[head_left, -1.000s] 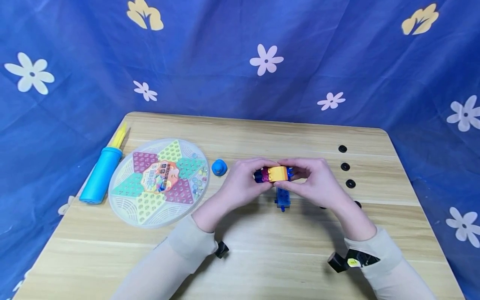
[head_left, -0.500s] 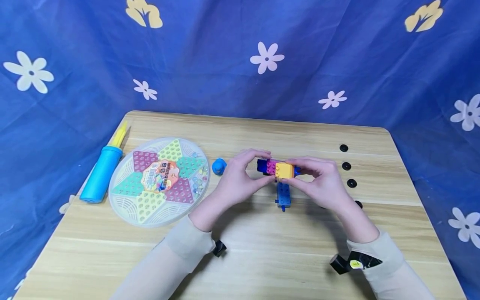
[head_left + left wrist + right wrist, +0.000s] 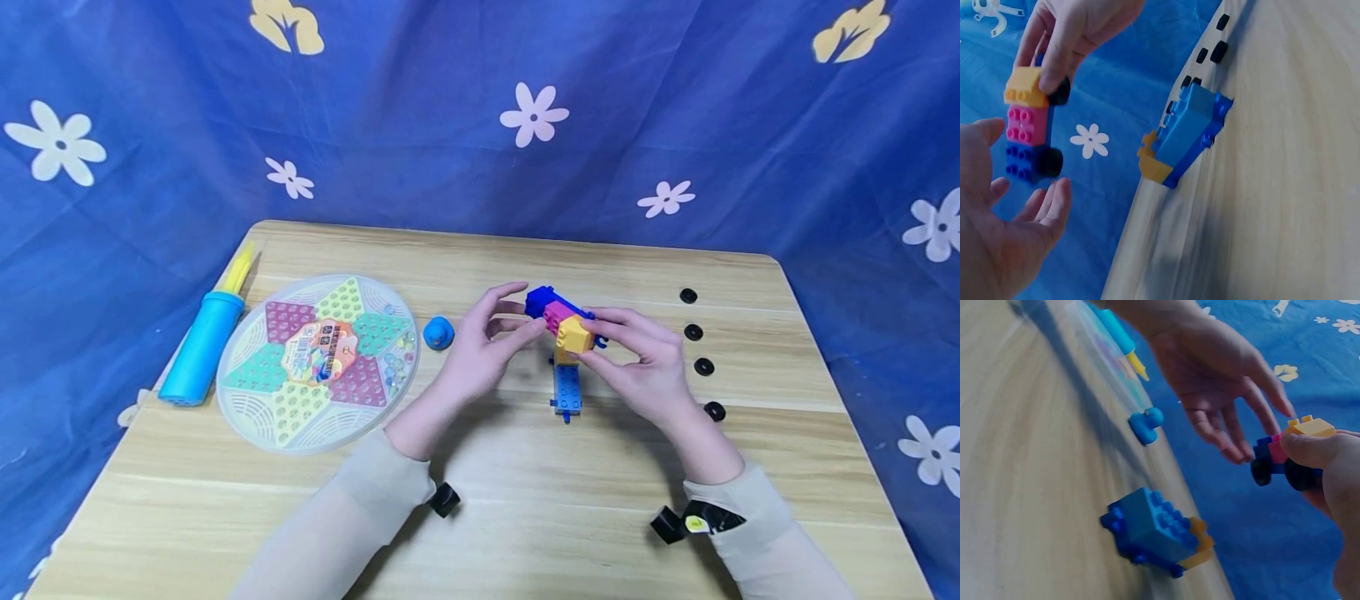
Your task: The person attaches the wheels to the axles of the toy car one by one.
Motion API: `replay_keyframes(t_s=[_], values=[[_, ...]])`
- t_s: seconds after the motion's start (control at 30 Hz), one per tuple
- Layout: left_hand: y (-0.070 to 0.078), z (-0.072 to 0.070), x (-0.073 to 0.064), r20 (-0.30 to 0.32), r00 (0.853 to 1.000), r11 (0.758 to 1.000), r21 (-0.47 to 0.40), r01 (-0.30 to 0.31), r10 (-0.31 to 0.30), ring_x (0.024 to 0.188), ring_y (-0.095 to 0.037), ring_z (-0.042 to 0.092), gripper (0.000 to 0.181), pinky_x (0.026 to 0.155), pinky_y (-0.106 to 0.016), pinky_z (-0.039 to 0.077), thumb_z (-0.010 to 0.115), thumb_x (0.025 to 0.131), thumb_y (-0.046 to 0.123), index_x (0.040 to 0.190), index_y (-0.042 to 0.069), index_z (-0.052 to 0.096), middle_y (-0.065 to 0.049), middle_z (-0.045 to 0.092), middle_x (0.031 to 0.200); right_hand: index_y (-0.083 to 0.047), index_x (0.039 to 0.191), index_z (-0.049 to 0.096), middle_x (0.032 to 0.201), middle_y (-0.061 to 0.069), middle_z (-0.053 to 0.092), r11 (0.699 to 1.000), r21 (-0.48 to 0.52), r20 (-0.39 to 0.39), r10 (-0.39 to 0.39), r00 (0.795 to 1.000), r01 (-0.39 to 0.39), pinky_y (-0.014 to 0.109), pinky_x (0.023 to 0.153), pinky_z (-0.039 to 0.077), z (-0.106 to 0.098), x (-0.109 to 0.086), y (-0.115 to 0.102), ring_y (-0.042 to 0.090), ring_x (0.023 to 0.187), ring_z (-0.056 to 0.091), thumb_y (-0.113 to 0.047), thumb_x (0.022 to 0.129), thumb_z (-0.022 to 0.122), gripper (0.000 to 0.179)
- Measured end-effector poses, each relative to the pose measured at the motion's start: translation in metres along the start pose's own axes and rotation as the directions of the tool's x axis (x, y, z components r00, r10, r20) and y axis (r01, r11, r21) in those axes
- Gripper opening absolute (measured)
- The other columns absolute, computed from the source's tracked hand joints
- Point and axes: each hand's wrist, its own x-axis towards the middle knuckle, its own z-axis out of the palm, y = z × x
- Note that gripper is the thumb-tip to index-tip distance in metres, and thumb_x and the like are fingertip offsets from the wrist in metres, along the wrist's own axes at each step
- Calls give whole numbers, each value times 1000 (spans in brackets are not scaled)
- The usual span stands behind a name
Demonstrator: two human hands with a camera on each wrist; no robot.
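My right hand (image 3: 647, 360) pinches a toy block car (image 3: 557, 315) by its yellow end, holding it above the table. The car has dark blue, pink and yellow studded blocks in a row. Two black wheels (image 3: 1051, 163) show along its side. Around the dark blue end, my left hand (image 3: 1007, 219) has its fingers spread and slightly bent, with a gap to the blocks. Below stands a second block car (image 3: 1155, 528), light blue and yellow on a dark blue base, without wheels on its visible side. In the head view the held car overlaps its yellow end.
Several loose black wheels (image 3: 693, 332) lie in a column at the right. Left of the hands sits a small blue duck-like toy (image 3: 1146, 425). Farther left are a round Chinese checkers board (image 3: 247, 425) and a blue hand pump (image 3: 204, 348) with a yellow nozzle.
The left hand has let go of the block car and drawn slightly left. The car, now in the right hand alone, has turned so its dark blue end points toward the back.
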Motion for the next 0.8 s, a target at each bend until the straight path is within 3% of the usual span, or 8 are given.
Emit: replay_keyframes(t_s=[0.13, 0.27, 0.57, 0.8], values=[[1, 7, 4, -12, 998, 994, -88, 65, -67, 92, -30, 76, 55, 79, -63, 61, 76, 101, 28, 151, 14, 55, -16, 65, 116, 3, 109, 80, 119, 19, 75, 999, 6, -6, -48, 999, 48, 27, 98, 56, 8, -4, 5, 39, 103, 73, 13, 71, 90, 41], [0, 13, 7, -42, 991, 981, -159, 115, -123, 86, -34, 78, 52, 78, -67, 60, 77, 100, 30, 146, 16, 58, -18, 68, 109, 3, 109, 80, 119, 22, 74, 995, 23, -2, -101, 995, 101, 30, 99, 57, 14, -6, 8, 41, 105, 72, 13, 74, 87, 37], [-1, 19, 12, -126, 981, 959, -259, 114, -151, 77, -31, 77, 50, 75, -49, 65, 83, 96, 18, 142, 13, 63, -20, 61, 107, 3, 110, 79, 123, 22, 71, 994, 19, 33, -108, 994, 108, 31, 100, 56, 20, -8, 9, 40, 108, 71, 20, 72, 87, 42], [1, 15, 12, -115, 989, 962, -265, 60, -94, 86, -29, 79, 47, 76, -45, 65, 80, 97, 10, 141, 14, 66, -21, 61, 113, -1, 112, 79, 128, 24, 70, 989, 19, 98, -146, 984, 145, 35, 101, 56, 17, -8, 5, 39, 112, 71, 11, 71, 92, 44]])
